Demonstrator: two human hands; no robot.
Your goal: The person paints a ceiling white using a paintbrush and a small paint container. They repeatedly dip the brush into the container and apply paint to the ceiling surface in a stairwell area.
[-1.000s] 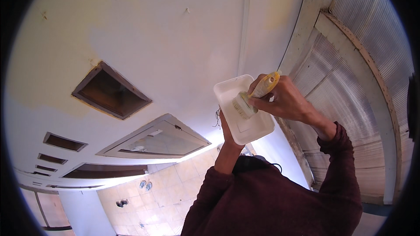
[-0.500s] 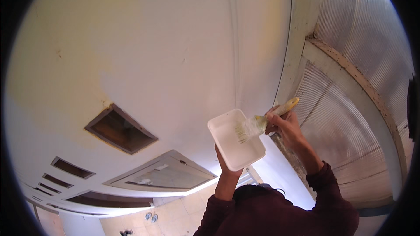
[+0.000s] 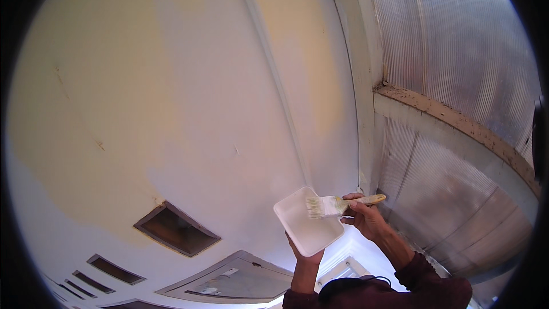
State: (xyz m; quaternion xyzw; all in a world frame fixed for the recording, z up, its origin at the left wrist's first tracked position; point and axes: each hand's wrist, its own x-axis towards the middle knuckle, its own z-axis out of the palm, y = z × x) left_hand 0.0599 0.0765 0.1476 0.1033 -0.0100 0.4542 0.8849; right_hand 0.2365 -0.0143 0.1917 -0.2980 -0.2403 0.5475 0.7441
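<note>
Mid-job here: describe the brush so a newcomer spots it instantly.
Find the ribbed panels at right. Just left of the lower panel, the right hand grips the brush over a white tray. Only it has pale bristles and a yellowish handle.

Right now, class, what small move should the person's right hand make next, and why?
Probably raise the brush toward the wall: the right hand grips its handle over the white tray, and yellowish patches show beside paler areas on that wall.
</note>
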